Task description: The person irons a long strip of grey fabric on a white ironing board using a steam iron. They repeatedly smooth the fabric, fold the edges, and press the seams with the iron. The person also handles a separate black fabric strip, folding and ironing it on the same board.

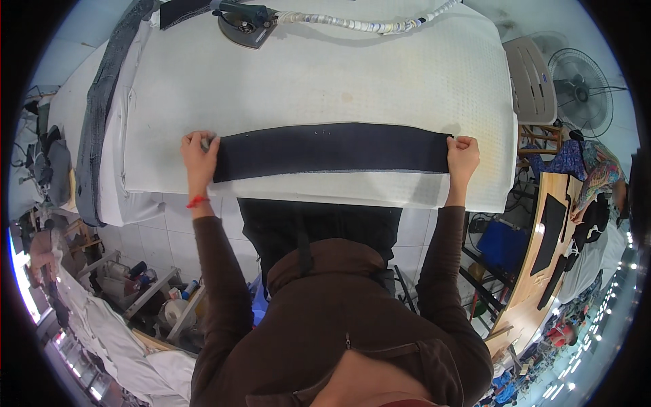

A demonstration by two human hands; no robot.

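A long dark navy strip of fabric (332, 149) lies spread across the near part of the white padded ironing table (325, 81), its lower edge slightly frayed. At its left end, my left hand (200, 153) has its fingers bent together by the upper corner. My right hand (463, 156) pinches the upper corner at the right end. Between the two hands the strip looks flat and fairly straight. An iron (247, 26) with a wrapped hose (352, 24) rests at the far side of the table, apart from both hands.
Dark grey cloth (102, 122) hangs along the table's left edge, and another dark piece (182, 12) lies at the far left. To the right are a plastic chair (532, 80), a fan (580, 91) and a wooden table (532, 271) where another person (603, 173) works.
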